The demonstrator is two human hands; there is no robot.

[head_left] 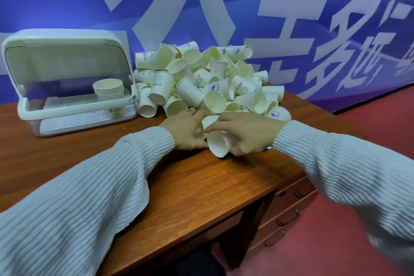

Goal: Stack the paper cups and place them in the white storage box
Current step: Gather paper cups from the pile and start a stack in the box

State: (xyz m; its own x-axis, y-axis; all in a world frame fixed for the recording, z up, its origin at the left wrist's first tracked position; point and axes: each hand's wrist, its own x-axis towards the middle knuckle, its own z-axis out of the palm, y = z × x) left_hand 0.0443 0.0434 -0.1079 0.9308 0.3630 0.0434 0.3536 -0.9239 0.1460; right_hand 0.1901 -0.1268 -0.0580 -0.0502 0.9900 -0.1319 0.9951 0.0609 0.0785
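A big loose pile of white paper cups (pixel 208 78) lies against the blue wall at the back of the wooden desk (pixel 139 163). The white storage box (pixel 67 78) stands open at the back left, with a short stack of cups (pixel 109 89) inside it. My right hand (pixel 244 133) grips a paper cup (pixel 218 144) lying on its side, mouth toward me, at the front of the pile. My left hand (pixel 184 131) rests beside it, its fingers around another cup (pixel 205 122) that is mostly hidden.
The desk's right edge drops to a red floor (pixel 336 242), with drawers (pixel 289 208) below the top. A blue banner with large white characters (pixel 280 18) backs the desk. Bare desk surface lies in front of the box and the pile.
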